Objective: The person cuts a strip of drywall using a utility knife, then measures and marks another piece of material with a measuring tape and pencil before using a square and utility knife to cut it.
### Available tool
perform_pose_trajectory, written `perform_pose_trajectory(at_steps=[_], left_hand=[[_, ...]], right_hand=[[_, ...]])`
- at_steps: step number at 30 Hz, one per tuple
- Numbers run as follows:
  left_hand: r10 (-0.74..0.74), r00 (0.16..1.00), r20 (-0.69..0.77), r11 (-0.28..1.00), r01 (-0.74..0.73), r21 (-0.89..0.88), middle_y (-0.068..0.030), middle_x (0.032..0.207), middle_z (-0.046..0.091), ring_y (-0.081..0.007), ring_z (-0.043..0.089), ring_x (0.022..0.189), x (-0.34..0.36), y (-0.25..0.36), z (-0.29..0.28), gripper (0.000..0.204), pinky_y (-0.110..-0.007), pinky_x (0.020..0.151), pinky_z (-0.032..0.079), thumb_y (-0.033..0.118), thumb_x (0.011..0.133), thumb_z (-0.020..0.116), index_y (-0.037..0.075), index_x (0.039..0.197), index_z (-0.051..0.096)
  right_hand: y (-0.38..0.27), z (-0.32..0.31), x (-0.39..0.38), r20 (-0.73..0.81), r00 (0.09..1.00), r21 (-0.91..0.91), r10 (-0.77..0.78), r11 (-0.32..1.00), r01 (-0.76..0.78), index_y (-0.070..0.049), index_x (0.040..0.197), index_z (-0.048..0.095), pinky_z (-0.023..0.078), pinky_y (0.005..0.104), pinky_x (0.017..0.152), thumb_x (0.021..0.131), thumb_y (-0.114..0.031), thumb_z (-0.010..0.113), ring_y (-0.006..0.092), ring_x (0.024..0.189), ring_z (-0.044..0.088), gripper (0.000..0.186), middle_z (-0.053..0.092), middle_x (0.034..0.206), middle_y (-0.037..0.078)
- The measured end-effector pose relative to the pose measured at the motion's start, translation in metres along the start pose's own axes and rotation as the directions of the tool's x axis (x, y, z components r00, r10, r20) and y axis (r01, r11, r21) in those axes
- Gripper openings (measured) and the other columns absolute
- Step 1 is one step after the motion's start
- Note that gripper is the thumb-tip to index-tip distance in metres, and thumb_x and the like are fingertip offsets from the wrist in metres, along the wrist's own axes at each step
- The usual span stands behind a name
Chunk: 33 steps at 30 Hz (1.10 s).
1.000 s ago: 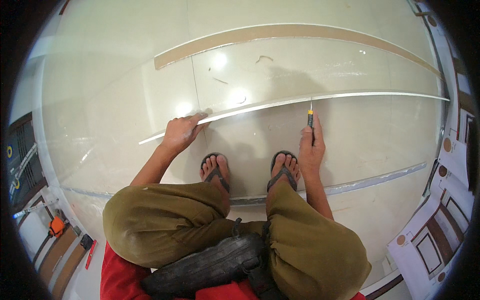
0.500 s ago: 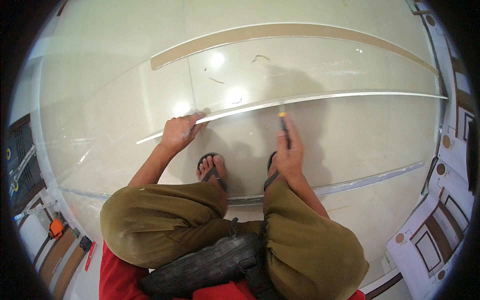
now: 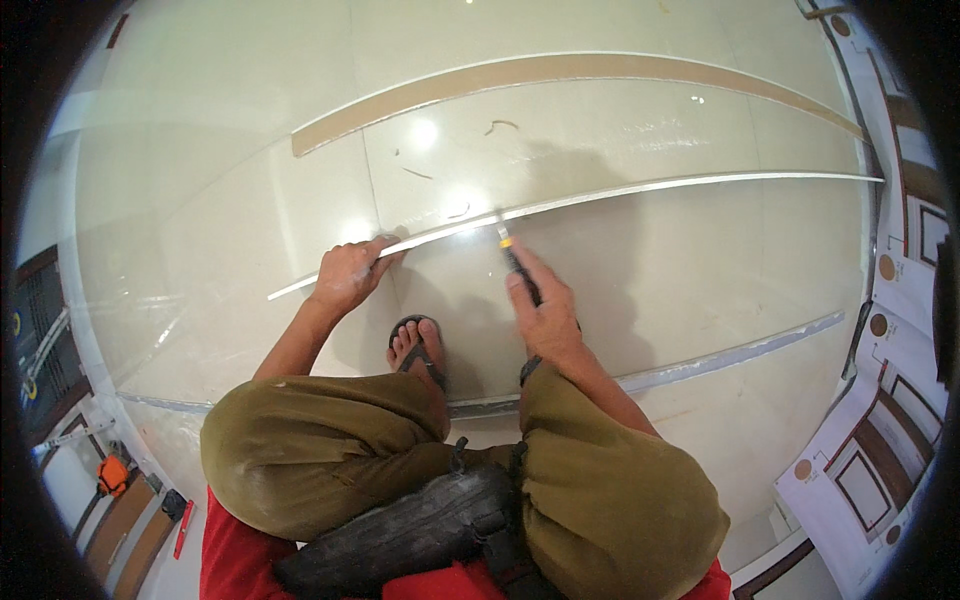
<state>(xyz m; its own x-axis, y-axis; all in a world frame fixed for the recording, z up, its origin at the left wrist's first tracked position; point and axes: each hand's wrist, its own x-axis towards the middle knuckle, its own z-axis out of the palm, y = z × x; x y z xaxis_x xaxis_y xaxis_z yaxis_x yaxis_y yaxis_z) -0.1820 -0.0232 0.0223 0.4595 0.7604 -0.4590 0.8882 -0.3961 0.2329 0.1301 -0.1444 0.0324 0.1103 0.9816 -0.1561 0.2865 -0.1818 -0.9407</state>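
A long thin white strip [image 3: 620, 191] stands on edge across the pale floor, running from near my left hand to the far right. My left hand [image 3: 350, 274] is closed around it near its left end, the thumb on the near side and some fingertips hidden behind. In my right hand [image 3: 548, 312] is what looks like a utility knife [image 3: 519, 268], with a black handle, a yellow collar and a short metal blade. Its tip meets the strip's near edge, right of my left hand. Slight motion blur softens the right hand.
Beyond lies a brown strip [image 3: 480, 80] with white edges. Several thin curled shavings [image 3: 418, 174] are scattered between the strips. A grey strip [image 3: 730, 354] crosses the floor by my sandalled feet. Printed sheets [image 3: 850, 480] line the right; an orange item [image 3: 113, 475] sits lower left.
My right hand has slid the knife leftward along the strip, closer to my left hand. The left hand keeps its hold; the whole view has shifted slightly.
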Motion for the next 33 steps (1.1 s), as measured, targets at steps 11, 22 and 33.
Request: perform_pose_trajectory(at_steps=[11,22,33], left_hand=[[-0.02,1.0,-0.009,1.0,0.02,-0.016,-0.0179,0.087,0.076,-0.0422,0.073,0.077,0.006,0.001,-0.004,0.031,-0.054,0.073,0.059,0.036,0.104,0.066,0.021,0.131,0.072],[-0.002,0.999,-0.039,0.997,-0.001,-0.077,-0.0161,0.095,0.078,-0.0418,0.073,0.084,-0.013,-0.014,-0.001,0.03,-0.051,0.074,0.059,0.036,0.105,0.066,0.021,0.13,0.073],[-0.203,0.977,0.061,0.967,0.209,-0.143,-0.0134,0.12,0.078,-0.0387,0.074,0.105,-0.093,-0.119,-0.004,0.028,-0.046,0.089,0.06,0.027,0.103,0.07,0.016,0.128,0.076]], right_hand=[[0.01,-0.002,0.001,-0.092,0.994,0.144,0.062,0.988,-0.049,-0.003,0.153,0.056,0.051,0.0412,0.109,0.105,-0.015,0.063,0.0386,0.121,0.069,0.049,0.069,0.135,0.024],[0.029,-0.041,0.012,-0.232,0.961,0.091,0.151,0.987,-0.133,-0.002,0.152,0.056,0.053,0.0315,0.088,0.107,-0.02,0.068,0.016,0.096,0.062,0.051,0.068,0.11,0.01],[0.069,-0.187,0.073,-0.644,0.759,-0.339,-0.093,0.924,-0.175,-0.001,0.12,0.059,0.053,0.0391,0.075,0.098,-0.024,0.081,0.0238,0.077,0.063,0.039,0.066,0.088,0.011]])
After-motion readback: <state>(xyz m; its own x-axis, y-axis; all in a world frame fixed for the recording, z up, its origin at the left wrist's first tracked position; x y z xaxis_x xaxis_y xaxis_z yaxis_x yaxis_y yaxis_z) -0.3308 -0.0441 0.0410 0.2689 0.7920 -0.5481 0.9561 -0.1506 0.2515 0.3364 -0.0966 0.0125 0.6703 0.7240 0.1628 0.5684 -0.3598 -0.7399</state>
